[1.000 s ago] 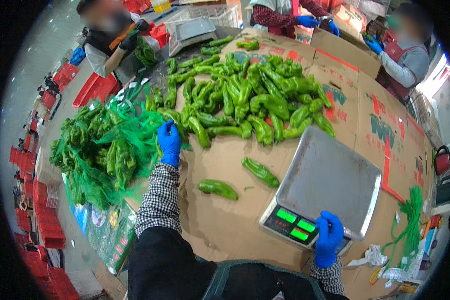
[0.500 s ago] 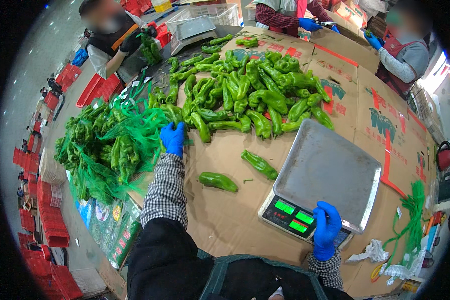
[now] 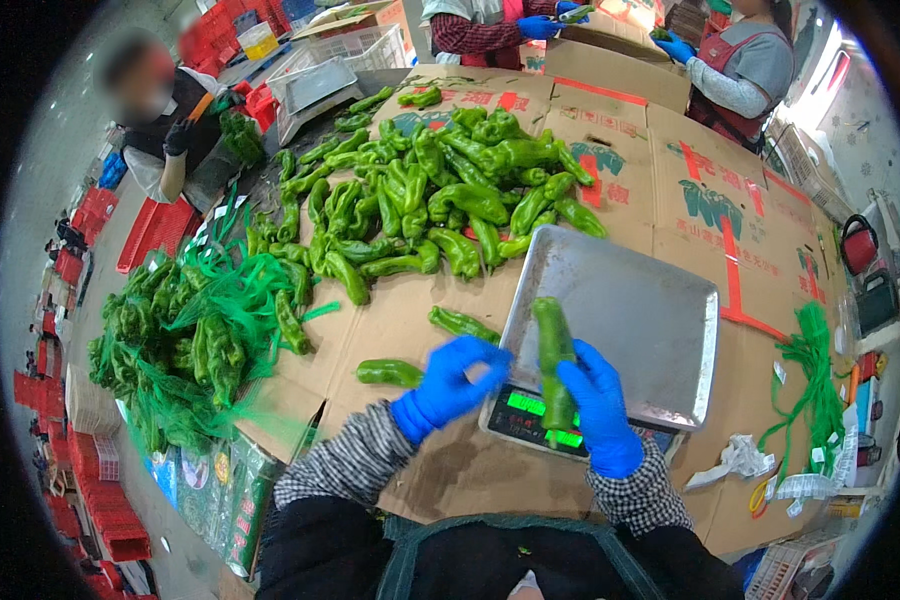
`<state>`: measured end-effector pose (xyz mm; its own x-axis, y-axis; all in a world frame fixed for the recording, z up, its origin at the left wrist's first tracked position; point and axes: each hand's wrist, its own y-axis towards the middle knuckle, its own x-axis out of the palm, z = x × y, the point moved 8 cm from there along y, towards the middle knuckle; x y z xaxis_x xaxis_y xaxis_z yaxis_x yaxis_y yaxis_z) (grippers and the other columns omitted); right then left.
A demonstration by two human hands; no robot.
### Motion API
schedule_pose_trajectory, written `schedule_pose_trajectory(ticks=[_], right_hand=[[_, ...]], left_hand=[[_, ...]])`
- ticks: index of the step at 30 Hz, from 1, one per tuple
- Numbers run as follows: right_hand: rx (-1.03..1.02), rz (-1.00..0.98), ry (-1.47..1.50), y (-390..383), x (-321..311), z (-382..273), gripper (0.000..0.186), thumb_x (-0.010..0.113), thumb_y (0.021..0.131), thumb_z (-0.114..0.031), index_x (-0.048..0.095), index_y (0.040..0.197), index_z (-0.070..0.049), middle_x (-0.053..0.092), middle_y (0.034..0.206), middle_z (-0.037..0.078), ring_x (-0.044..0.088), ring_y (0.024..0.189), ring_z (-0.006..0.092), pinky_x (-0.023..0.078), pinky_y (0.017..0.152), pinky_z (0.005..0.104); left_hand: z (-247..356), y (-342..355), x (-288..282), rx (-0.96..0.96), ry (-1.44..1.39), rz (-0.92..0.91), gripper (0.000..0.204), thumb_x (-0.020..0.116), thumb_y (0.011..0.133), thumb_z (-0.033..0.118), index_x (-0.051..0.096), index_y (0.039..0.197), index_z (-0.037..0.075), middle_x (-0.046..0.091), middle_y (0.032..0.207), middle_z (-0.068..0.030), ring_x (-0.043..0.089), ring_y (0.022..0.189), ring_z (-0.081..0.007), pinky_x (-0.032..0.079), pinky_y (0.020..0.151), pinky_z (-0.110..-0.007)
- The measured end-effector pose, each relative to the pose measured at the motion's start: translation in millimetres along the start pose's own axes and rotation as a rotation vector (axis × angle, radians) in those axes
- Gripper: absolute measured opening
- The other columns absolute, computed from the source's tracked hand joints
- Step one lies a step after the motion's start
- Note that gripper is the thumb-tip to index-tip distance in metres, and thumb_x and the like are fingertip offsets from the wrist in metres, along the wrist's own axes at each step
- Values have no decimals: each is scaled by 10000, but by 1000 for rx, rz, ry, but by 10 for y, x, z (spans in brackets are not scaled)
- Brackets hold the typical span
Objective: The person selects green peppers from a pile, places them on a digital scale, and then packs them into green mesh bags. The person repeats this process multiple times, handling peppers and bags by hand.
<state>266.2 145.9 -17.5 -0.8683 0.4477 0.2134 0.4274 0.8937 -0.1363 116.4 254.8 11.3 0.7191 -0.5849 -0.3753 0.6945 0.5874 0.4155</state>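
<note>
My right hand (image 3: 600,405), in a blue glove, grips a long green pepper (image 3: 552,350) held upright over the front edge of the weighing scale (image 3: 625,320). The scale's grey metal pan is bare, and the pepper partly covers its lit green display. My left hand (image 3: 457,385), also gloved in blue and slightly blurred, is just left of the scale, its fingers curved and apart with nothing between them. Beside it on the cardboard lie two loose peppers, one to its left (image 3: 388,373) and one beyond it (image 3: 462,325). Farther off spreads a big heap of green peppers (image 3: 410,200).
Green net bags full of peppers (image 3: 185,335) stand at the left edge. Green ties (image 3: 812,385) and crumpled white paper (image 3: 735,460) lie on the right. Another scale (image 3: 315,88) stands at the far left. Three people work around the table's far side.
My left hand has come from the heap's near left edge rightward to the scale. My right hand, empty before at the scale's display, has risen and now holds a pepper. The view has shifted.
</note>
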Motion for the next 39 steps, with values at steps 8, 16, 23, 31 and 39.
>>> schedule_pose_trajectory(ticks=[8, 16, 23, 31, 39], right_hand=[[51, 199, 161, -39, -693, -298, 377, 512, 911, -173, 478, 1249, -8, 628, 1011, 146, 619, 787, 178, 518, 684, 289], [80, 184, 129, -150, -975, -49, 343, 542, 883, -86, 506, 1210, 11, 617, 1016, 99, 596, 838, 155, 493, 744, 278], [55, 213, 184, -225, -1129, -74, 356, 519, 891, -117, 489, 1225, 2, 619, 1033, 134, 611, 820, 173, 513, 712, 292], [0, 171, 216, -190, -872, -226, 342, 554, 887, -96, 502, 1203, 25, 598, 1034, 93, 573, 904, 150, 473, 794, 279], [-108, 131, 199, -230, -709, -540, 312, 598, 873, -89, 540, 1163, 9, 596, 940, 33, 541, 853, 89, 449, 773, 237]], left_hand=[[-1344, 1201, -743, -275, 745, 228, 450, 643, 797, 183, 503, 1206, 56, 540, 1161, -168, 548, 993, -333, 464, 822, -422], [-1758, 1841, -445, -230, 1143, -73, 679, 715, 690, 188, 440, 1308, 133, 521, 1140, -143, 515, 1023, -342, 468, 824, -435], [-1368, 1514, -835, -392, 10, 184, 461, 703, 805, 283, 580, 1151, 3, 637, 1034, -108, 615, 905, -194, 490, 764, -313], [-405, 838, 182, -627, -976, -160, 497, 534, 909, 285, 436, 1292, -15, 522, 1257, -130, 533, 1113, -214, 398, 979, -337], [-68, 441, 766, -713, -1104, -256, 520, 568, 891, 297, 466, 1272, -42, 571, 1194, -119, 575, 1051, -204, 444, 929, -327]])
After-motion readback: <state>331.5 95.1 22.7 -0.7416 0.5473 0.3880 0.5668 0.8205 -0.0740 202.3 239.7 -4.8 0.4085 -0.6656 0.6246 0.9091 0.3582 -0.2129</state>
